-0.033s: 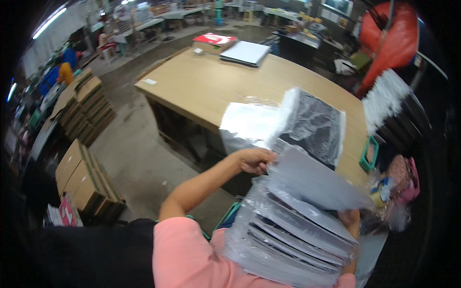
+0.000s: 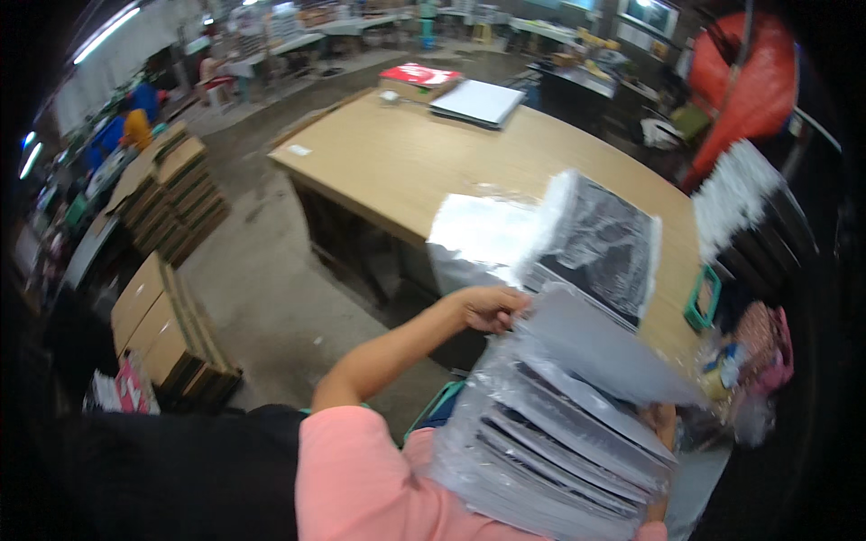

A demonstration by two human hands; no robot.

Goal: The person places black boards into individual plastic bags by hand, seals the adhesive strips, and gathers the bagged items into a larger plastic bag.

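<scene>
Head view: beige wooden table (image 2: 379, 149), green rectangular plastic basket (image 2: 694, 316) at right edge.
Left hand (image 2: 494, 308): pinching grey plastic-sleeved sheet (image 2: 604, 347).
Right hand (image 2: 663, 418): sheet blocks fingers, can't tell.

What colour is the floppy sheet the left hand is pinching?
The floppy sheet looks pale grey; the head view shows it best.

A broad, pale wood-coloured surface (image 2: 388, 149) is standing on a grey, worn-looking floor (image 2: 280, 270). Beyond the surface, long white-topped tables (image 2: 280, 50) are stretching across; behind its right side, a rectangular framed window (image 2: 648, 15) is showing; leftward of it, a slim white fluorescent tube (image 2: 106, 35) is glowing.
</scene>
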